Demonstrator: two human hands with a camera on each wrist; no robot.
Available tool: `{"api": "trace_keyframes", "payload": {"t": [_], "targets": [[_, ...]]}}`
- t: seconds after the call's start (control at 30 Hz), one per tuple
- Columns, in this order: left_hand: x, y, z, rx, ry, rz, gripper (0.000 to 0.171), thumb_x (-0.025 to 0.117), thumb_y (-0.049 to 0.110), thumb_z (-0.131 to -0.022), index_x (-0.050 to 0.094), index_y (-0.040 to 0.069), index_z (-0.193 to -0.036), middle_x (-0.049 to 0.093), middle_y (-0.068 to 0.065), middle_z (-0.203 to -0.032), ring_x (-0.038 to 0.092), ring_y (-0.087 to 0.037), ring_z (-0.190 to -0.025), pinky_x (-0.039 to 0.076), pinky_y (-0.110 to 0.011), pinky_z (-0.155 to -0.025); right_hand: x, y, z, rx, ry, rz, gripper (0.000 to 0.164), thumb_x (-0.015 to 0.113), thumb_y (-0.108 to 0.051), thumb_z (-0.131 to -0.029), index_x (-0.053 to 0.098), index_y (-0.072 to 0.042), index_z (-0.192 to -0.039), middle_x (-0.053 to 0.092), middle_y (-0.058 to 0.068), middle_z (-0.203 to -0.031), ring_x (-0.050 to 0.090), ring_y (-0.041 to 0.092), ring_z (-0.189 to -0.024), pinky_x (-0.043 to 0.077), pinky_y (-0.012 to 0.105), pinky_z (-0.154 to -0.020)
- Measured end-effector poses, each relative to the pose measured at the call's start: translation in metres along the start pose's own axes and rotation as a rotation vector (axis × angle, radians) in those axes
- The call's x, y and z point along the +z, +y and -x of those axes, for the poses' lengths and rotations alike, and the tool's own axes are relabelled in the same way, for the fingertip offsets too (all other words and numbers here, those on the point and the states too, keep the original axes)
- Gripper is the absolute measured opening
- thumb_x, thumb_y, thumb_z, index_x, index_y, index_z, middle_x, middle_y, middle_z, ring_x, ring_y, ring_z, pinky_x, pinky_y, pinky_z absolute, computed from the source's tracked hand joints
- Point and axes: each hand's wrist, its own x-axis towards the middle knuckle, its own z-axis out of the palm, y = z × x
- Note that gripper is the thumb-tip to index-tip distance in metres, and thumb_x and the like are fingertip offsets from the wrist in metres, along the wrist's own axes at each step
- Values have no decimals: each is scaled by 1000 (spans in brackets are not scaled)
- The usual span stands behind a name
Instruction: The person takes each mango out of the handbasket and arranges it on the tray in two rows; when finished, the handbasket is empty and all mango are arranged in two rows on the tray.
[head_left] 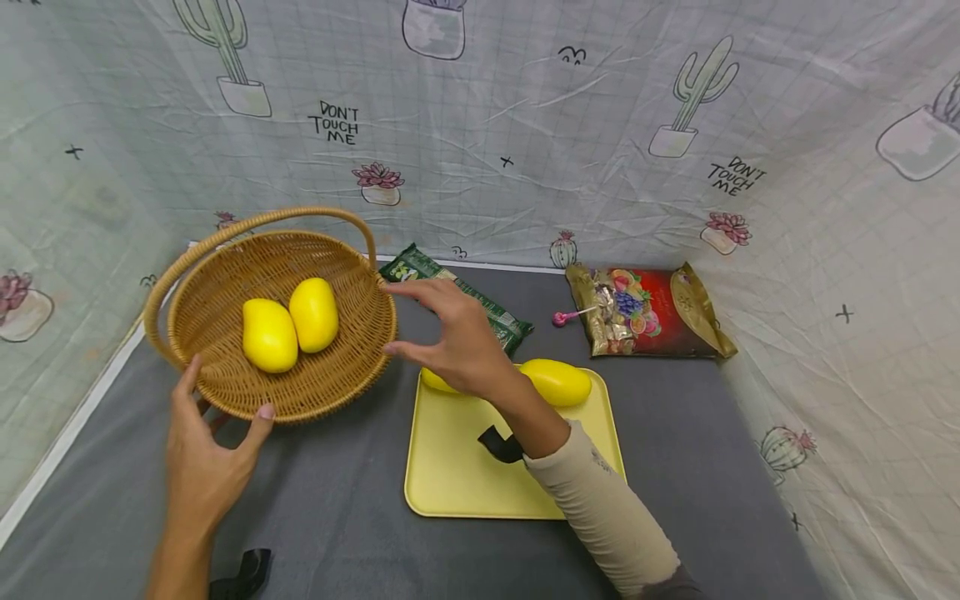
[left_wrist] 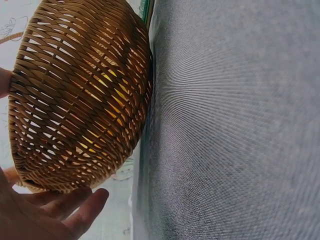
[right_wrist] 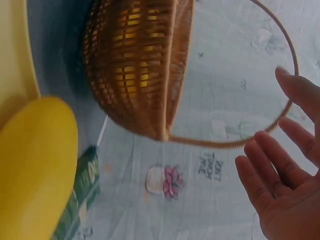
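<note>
A brown wicker basket (head_left: 352,392) with an arched handle stands tilted at the left, two yellow mangoes (head_left: 270,335) lying inside it. My left hand (head_left: 206,458) grips its near left rim, the thumb on the edge; in the left wrist view, fingers (left_wrist: 86,210) reach round the woven side. Beside the basket's right rim, my right hand (head_left: 461,342) holds its thumb and fingers apart. In the right wrist view this hand (right_wrist: 280,185) is spread near the handle (right_wrist: 215,144), with a gap to the basket's body and nothing in its grasp.
A yellow tray (head_left: 480,492) under the right forearm bears a large mango (head_left: 557,382) and another yellow fruit (head_left: 435,381), partly hidden. Behind lie a green packet (head_left: 495,312), a red-and-gold candy bag (head_left: 660,312) and a pink lollipop (head_left: 561,319). Printed cloth walls surround the grey table.
</note>
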Motion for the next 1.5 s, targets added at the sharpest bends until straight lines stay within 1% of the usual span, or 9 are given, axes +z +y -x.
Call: {"api": "trace_keyframes", "payload": {"t": [0.13, 0.23, 0.37, 0.47, 0.6, 0.73, 1.03, 1.17, 1.5], "targets": [[-1, 0, 1, 3, 1, 10, 103, 81, 22, -92, 15, 38, -170, 21, 6, -176, 40, -42, -153, 39, -32, -119, 21, -6, -13, 7, -19, 5, 72, 91, -33, -86, 62, -20, -150, 65, 1, -146, 60, 17, -125, 54, 31, -99], [-1, -1, 1, 11, 4, 19, 103, 81, 20, -92, 16, 37, -170, 22, 5, -176, 40, -42, -153, 38, -23, -113, 36, -11, -22, 13, -40, -10, 75, 92, -33, -85, 60, -19, -152, 64, 1, -148, 60, 17, -127, 53, 31, -100], [-1, 0, 2, 18, 7, 10, 103, 81, 20, -92, 16, 37, -170, 22, 3, -176, 41, -43, -152, 39, -23, -113, 56, -17, -35, 29, -85, -12, 80, 91, -36, -86, 55, -19, -155, 61, 0, -152, 58, 18, -137, 44, 31, -118], [-1, 0, 2, 22, 7, -5, 103, 81, 21, -92, 15, 38, -170, 23, 1, -176, 41, -44, -152, 39, -23, -113, 69, -20, -43, 41, -115, -2, 83, 91, -37, -86, 53, -18, -157, 60, 1, -154, 59, 19, -137, 44, 31, -119], [1, 1, 1, 28, 7, -16, 103, 81, 23, -92, 16, 37, -170, 24, 0, -176, 43, -45, -151, 39, -23, -113, 84, -22, -53, 69, -152, -29, 83, 90, -37, -87, 52, -20, -158, 59, 1, -155, 60, 19, -133, 49, 21, -104], [1, 1, 1, 24, 6, -15, 103, 81, 22, -92, 16, 37, -170, 24, 0, -176, 42, -45, -151, 41, -31, -115, 98, -23, -64, 85, -190, -45, 83, 89, -37, -88, 50, -20, -159, 58, 1, -156, 63, 17, -130, 48, 14, -102], [0, 2, 2, 39, 8, -6, 104, 83, 21, -90, 17, 38, -169, 25, -1, -175, 43, -45, -150, 38, -13, -102, 130, -25, -86, 150, -310, 79, 86, 86, -44, -89, 44, -27, -162, 60, -5, -153, 58, 9, -133, 46, 23, -105], [0, 2, 2, 46, 12, -5, 105, 83, 20, -90, 17, 37, -169, 26, -1, -175, 44, -45, -150, 37, -11, -101, 142, -27, -95, 182, -360, 145, 88, 85, -48, -90, 42, -29, -164, 59, -8, -154, 56, 8, -132, 45, 21, -103], [1, 3, 3, 44, 10, -35, 106, 84, 23, -90, 16, 37, -170, 25, -2, -175, 43, -46, -150, 36, -12, -100, 163, -23, -108, 237, -439, 240, 95, 85, -53, -87, 36, -28, -166, 53, -13, -158, 52, 6, -139, 27, 20, -124]]}}
